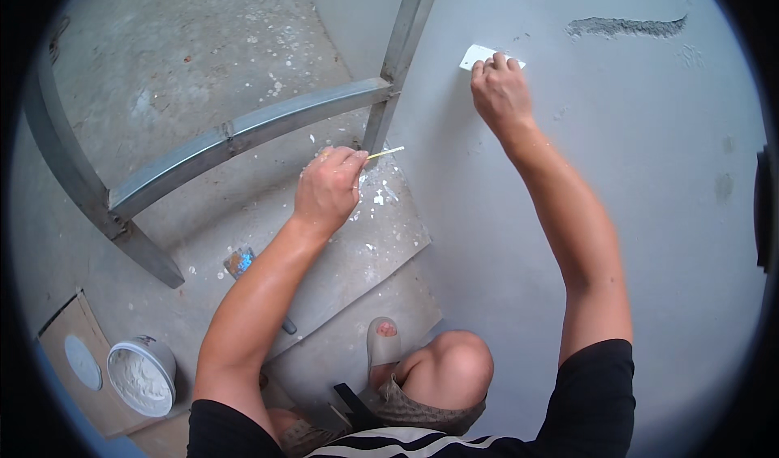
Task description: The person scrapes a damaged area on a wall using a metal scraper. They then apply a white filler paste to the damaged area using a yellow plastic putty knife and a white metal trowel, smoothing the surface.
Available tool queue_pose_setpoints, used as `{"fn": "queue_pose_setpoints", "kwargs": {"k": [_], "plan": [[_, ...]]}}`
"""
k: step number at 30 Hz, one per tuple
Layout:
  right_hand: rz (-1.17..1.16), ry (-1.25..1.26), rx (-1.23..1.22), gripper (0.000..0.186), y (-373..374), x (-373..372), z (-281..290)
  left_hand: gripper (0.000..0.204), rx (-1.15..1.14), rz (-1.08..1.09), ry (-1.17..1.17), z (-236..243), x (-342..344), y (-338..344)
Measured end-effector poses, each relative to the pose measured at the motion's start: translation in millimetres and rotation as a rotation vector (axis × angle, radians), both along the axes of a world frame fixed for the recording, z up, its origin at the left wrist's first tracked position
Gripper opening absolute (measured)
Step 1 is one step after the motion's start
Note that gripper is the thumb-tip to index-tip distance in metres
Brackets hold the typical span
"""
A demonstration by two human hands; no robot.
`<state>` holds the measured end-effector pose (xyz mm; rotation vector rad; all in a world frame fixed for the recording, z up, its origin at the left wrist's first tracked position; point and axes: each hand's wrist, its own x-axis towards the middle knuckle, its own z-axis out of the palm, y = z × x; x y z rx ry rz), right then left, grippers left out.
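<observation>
My right hand (501, 93) is closed on a white flat scraper (473, 55), which lies against the grey wall (649, 239). Up and to the right of it, a rough gouge (625, 27) runs across the wall surface. My left hand (329, 184), dotted with white specks, grips a thin blade (388, 153) that shows edge-on, pale and yellowish with white on it. Its handle is hidden inside my fingers, so its exact kind does not show. That blade is held in front of the metal frame's leg, apart from the scraper.
A metal frame (304, 109) stands at the left, close to the wall. Lower left, a bucket (168, 359) of white paste sits beside its round lid (83, 362) on cardboard (57, 340). A rusty scraper blade (238, 262) lies on the white-spattered floor (243, 28).
</observation>
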<state>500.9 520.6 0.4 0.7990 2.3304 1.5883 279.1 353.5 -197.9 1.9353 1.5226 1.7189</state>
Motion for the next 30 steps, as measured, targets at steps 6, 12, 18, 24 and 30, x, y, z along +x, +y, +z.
{"fn": "queue_pose_setpoints", "kwargs": {"k": [6,12,18,24,30], "plan": [[-0.028,-0.076,-0.067,0.013,-14.6,8.9,-26.2,0.011,-0.002,-0.003,-0.003,-0.3,-1.1,0.6],[-0.083,-0.134,-0.118,0.019,-26.3,16.9,-34.7,0.01,-0.004,-0.003,-0.007,0.5,-3.9,-0.8],[-0.098,-0.198,-0.149,0.024,-43.2,24.1,-38.4,0.009,-0.016,0.001,-0.003,1.8,-4.0,-1.0],[-0.152,-0.035,-0.344,0.021,-74.4,29.7,-56.5,0.01,-0.035,-0.01,-0.058,2.3,-2.8,-0.3],[-0.36,1.517,-0.799,0.017,-118.7,-12.0,-68.6,0.021,-0.493,-0.237,-0.64,19.1,-1.0,-6.5]]}}
